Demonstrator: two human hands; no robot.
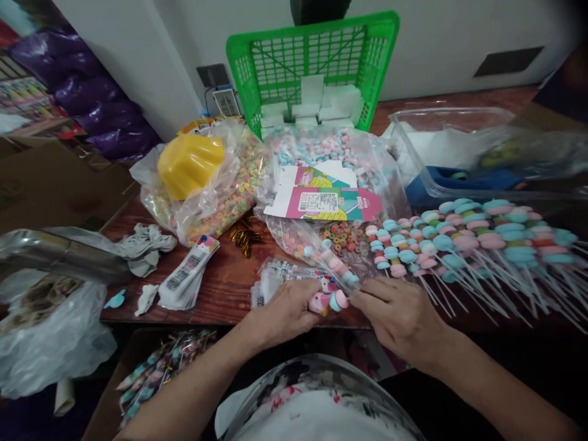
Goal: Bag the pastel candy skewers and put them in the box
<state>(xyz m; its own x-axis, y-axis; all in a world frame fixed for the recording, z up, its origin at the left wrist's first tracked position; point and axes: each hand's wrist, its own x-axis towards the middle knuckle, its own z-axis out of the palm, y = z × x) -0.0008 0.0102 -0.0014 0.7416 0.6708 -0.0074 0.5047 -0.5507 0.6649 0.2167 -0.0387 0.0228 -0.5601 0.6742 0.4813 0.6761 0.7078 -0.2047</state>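
Observation:
Near the table's front edge, my left hand (294, 306) is closed on a printed plastic bag (320, 302) with pink and blue candy showing at its end. Just to the right, my right hand (404, 312) is closed, fingertips together, at the lower end of a pink and blue candy skewer (339, 267). Its stick is mostly hidden by the fingers. Under and behind my left hand lies a stack of clear printed bags (271, 282). To the right of my right hand is a large pile of candy skewers (468, 233) with white sticks pointing toward me.
At the back stands a green basket (312, 37) holding white boxes. Bags of ring-shaped candy (229, 208) and pastel candy (316, 144) lie before it, with printed cards (326, 202) on top. Labelled packets (188, 275) lie left; a box of wrapped skewers (165, 367) sits below.

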